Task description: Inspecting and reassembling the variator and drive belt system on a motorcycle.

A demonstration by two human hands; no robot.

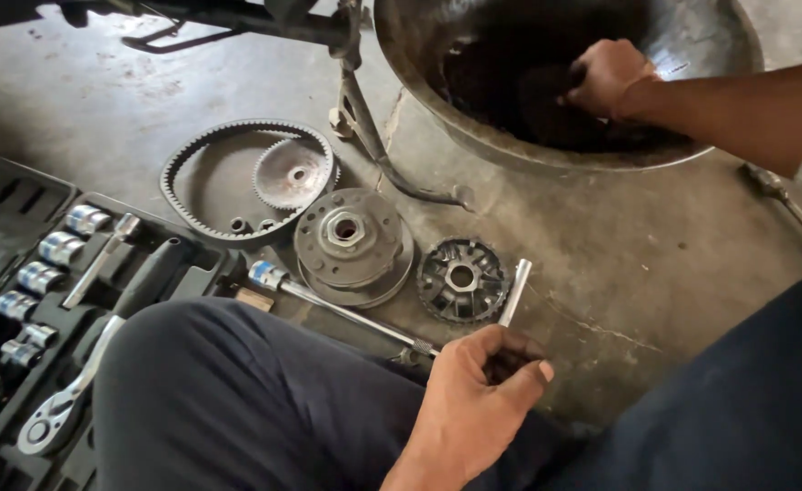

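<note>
T-handle wrench (516,291) stands out as the thing in our left hand (473,400): we curl our fingers around its cross-bar near the bottom middle of the scene, so one bright end pokes up past our knuckles and the long shaft (346,311) runs left across the concrete floor (655,273) to a socket with a blue band (264,273). Just beyond that fist lies a dark finned variator pulley (461,279), and left of it, close beside it, a round clutch assembly (353,244) with a nut at its centre. Farther left, a toothed drive belt (203,173) loops on the floor around a ridged drive face (293,173) and two small rollers (237,224).

At the far right, our right hand (608,76) reaches into a wide metal basin (510,145) and closes on something dark in the dirty liquid; we cannot tell what it grips. A kickstand (373,136) comes down beside the basin's left rim. Along the near left edge sits an open black socket case (19,200) with shiny sockets (60,245) in a row and a ratchet (55,409) resting on it. Our dark trouser knee (237,391) covers part of the case. Another steel tool (782,195) lies at the right edge.
</note>
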